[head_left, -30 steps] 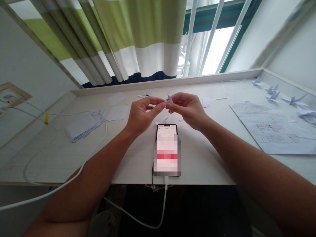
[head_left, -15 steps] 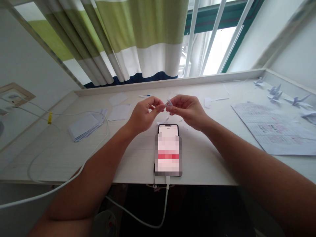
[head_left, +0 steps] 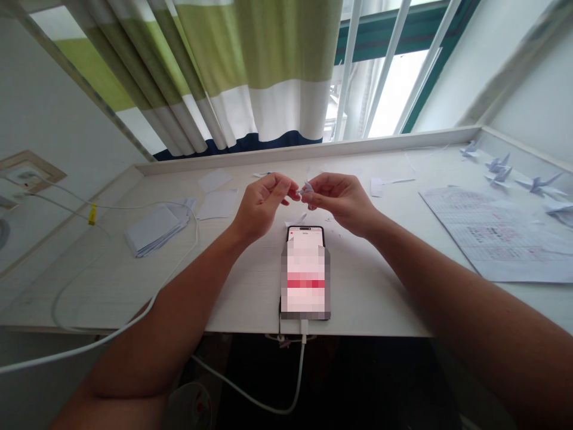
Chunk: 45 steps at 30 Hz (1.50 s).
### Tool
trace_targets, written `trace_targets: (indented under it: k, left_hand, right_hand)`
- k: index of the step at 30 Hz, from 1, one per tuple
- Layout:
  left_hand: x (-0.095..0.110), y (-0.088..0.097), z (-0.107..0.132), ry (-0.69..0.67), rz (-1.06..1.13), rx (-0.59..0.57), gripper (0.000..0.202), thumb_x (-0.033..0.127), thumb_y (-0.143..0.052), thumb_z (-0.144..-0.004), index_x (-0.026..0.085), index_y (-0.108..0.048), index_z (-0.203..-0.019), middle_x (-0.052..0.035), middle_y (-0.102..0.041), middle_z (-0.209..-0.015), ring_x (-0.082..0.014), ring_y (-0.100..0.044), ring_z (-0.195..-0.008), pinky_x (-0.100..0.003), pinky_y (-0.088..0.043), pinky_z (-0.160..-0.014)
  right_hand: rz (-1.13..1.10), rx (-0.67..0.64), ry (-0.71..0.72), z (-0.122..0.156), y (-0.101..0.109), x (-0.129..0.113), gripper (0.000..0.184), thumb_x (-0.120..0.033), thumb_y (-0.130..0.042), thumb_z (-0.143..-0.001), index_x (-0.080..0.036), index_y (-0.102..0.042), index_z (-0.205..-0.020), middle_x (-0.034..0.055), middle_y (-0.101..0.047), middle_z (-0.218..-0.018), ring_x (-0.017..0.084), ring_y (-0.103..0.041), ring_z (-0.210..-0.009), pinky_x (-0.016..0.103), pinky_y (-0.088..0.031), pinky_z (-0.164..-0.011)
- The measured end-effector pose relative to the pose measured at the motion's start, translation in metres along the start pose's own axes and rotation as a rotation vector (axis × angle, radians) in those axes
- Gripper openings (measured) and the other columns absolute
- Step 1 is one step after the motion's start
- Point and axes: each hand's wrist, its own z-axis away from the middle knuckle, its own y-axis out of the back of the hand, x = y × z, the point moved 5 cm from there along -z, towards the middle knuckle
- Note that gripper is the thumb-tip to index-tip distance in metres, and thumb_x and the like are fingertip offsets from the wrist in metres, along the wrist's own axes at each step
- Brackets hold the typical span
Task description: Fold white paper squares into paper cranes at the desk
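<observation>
A tiny, pale lilac, pointed folded-paper piece [head_left: 306, 187] is pinched between left hand [head_left: 262, 206] and right hand [head_left: 341, 200], each grip narrow, above the pale wooden worktop [head_left: 385, 286].

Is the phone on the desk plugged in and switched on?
Yes, both: the phone has a lit screen, and a white cable enters its near end.

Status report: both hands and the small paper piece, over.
Left hand and right hand both pinch small folded white paper piece. Held above black phone. Nothing in the way.
</observation>
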Motion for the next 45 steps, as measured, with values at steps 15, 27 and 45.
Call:
trace_targets:
  k: [15,27,45]
  left_hand:
    - [-0.003,0.002,0.000,-0.013,-0.123,-0.012,0.023,0.041,-0.073,-0.094,0.019,-0.074,-0.091,-0.0070,-0.080,-0.088,-0.0193,-0.075,-0.083,-0.035,-0.059,-0.078]
    - [-0.012,0.004,0.000,0.053,-0.080,-0.025,0.029,0.048,-0.066,-0.099,0.020,-0.065,-0.091,-0.0055,-0.075,-0.083,-0.0178,-0.071,-0.079,-0.032,-0.055,-0.073]
    - [-0.006,0.001,0.000,0.061,-0.284,-0.097,0.020,0.038,-0.065,-0.097,0.019,-0.067,-0.089,-0.0058,-0.075,-0.085,-0.0192,-0.069,-0.076,-0.033,-0.053,-0.069]
  right_hand:
    - [0.008,0.001,-0.060,0.001,0.000,0.004,0.035,-0.043,-0.097,-0.069,-0.018,-0.080,-0.085,0.0027,-0.076,-0.080,0.015,-0.067,-0.073,0.032,-0.058,-0.068]
    - [0.028,0.026,-0.082,-0.001,0.007,0.012,0.030,-0.040,-0.085,-0.084,-0.017,-0.078,-0.102,0.0035,-0.078,-0.089,0.014,-0.071,-0.070,0.033,-0.062,-0.070]
    - [0.048,-0.028,-0.125,0.000,0.005,0.009,0.038,-0.037,-0.093,-0.075,-0.017,-0.076,-0.103,0.0066,-0.082,-0.091,0.020,-0.078,-0.083,0.038,-0.061,-0.077]
